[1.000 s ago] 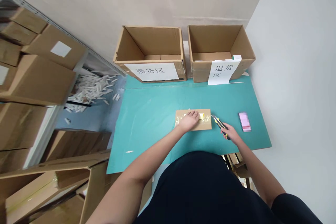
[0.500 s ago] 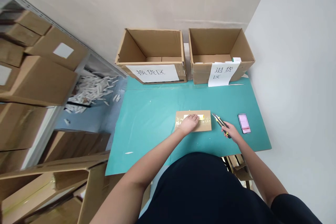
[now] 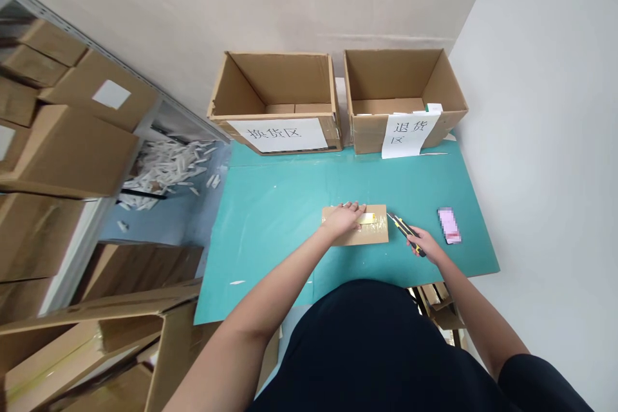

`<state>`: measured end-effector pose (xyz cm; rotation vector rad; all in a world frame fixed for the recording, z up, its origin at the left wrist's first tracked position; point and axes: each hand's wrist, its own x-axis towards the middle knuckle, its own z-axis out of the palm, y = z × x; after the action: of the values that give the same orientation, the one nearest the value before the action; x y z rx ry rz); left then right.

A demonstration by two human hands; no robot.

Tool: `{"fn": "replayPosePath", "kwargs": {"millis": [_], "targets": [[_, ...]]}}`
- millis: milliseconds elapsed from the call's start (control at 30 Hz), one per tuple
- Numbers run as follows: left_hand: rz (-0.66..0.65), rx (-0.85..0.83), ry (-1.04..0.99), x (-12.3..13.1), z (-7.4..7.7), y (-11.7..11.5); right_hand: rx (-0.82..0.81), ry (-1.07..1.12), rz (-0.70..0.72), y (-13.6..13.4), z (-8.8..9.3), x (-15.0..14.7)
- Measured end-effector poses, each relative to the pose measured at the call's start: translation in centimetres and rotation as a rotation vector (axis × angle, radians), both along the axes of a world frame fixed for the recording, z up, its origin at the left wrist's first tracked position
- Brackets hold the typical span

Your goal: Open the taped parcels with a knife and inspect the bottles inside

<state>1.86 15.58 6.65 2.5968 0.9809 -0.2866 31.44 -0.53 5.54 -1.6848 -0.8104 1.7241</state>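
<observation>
We are working at the teal-topped desk (image 3: 270,238) with our hands well apart. Our left hand (image 3: 344,219) is resting flat, fingers spread, on a flat cardboard parcel (image 3: 379,233), which is lying near the middle of the desk, close to our body and wrapped in clear tape. A yellow-and-white label (image 3: 367,218) is showing just beside our left fingertips. Our right hand (image 3: 423,243) is closed around a yellow-and-black utility knife (image 3: 404,226), with its blade tip pointing up and to the left, just beside the parcel's right edge. To the right of the knife, a pink pixelated phone-shaped object (image 3: 449,226) is lying on the desk. Beyond the parcel, two open cardboard boxes are standing side by side at the desk's far edge: the left box (image 3: 275,87) is carrying a sign reading 换货区 (image 3: 277,135), and the right box (image 3: 393,80) a sign reading 退货区 (image 3: 410,134). On our left, stacked cartons (image 3: 62,141) are filling a metal shelf, and white scraps (image 3: 164,170) are lying in a heap on the floor.
</observation>
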Motion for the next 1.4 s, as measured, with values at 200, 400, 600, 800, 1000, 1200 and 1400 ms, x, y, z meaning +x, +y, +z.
{"fn": "replayPosePath", "kwargs": {"millis": [200,400,600,800,1000,1200,1400], "targets": [[-0.090,0.096,-0.006,-0.4,-0.6,-0.5,0.011,-0.016,0.038,0.1,0.2,0.2],[-0.048,0.149,-0.058,-0.6,-1.4,-1.4,-0.014,-0.017,0.053,0.3,0.5,0.2],[0.041,0.238,-0.178,-0.7,-2.6,-2.6,-0.004,-0.020,0.069,0.8,-0.1,0.6],[0.055,0.297,-0.282,-1.1,-4.0,-3.1,-0.011,-0.015,0.096,1.3,0.2,0.4],[0.072,0.355,-0.321,-1.2,-4.5,-3.2,-0.017,-0.038,0.102,-0.6,0.5,0.0],[0.060,0.354,-0.362,-1.4,-4.7,-3.3,-0.008,-0.094,0.031,-2.6,0.5,-0.4],[0.058,0.355,-0.377,-1.6,-4.7,-3.4,0.043,-0.098,-0.032,-1.0,0.1,-1.7]]}}
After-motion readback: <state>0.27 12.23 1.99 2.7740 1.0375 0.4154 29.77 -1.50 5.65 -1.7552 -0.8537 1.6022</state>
